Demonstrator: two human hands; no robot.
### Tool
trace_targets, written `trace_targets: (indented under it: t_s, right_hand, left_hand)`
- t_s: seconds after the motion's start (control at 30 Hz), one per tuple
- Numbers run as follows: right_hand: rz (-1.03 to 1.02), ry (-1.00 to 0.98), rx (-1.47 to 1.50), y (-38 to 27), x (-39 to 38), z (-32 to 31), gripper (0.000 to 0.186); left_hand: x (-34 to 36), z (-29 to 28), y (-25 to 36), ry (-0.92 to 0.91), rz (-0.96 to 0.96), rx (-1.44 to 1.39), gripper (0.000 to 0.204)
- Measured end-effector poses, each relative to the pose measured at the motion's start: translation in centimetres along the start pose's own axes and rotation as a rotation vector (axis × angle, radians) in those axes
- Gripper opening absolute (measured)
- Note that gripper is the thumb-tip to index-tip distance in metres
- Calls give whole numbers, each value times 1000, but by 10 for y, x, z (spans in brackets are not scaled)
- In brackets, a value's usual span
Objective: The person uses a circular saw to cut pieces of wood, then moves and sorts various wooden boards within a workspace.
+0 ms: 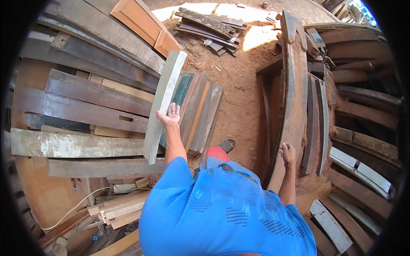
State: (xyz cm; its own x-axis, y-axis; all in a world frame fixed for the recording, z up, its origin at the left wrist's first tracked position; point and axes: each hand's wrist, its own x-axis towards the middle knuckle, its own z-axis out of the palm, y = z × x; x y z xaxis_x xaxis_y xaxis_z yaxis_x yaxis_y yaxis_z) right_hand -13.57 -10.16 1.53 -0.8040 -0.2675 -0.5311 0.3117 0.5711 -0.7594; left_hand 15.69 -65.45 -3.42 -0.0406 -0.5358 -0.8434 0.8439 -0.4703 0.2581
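Note:
My left hand [170, 114] is palm up with fingers spread, against or just over a pale whitewashed board [165, 81] that stands out at a slant. Beneath that board lies a row of planks [198, 115] in green, grey, brown and orange. My right hand [287, 151] has loosely curled fingers with nothing visible in them, over a long, dusty brown beam [292, 98] on the right; whether it touches the beam I cannot tell.
Weathered boards [94, 111] and orange panels [136, 21] are stacked at left, cut timber [119, 209] at lower left. More boards [363, 111] fill the right. Dark planks [205, 30] lie ahead on dirt ground [235, 106]. My sandalled foot [228, 146] shows below.

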Motion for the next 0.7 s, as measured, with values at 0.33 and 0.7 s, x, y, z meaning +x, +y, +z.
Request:
trace_targets:
  t_s: [0.33, 0.7]
  right_hand:
    - [-137, -20, -285, -4, 13, 53, 40]
    - [-9, 43, -285, 44, -3, 18, 36]
  left_hand:
    - [29, -131, -77, -631, 101, 2209, 42]
    - [7, -191, -134, -983, 33, 2336, 39]
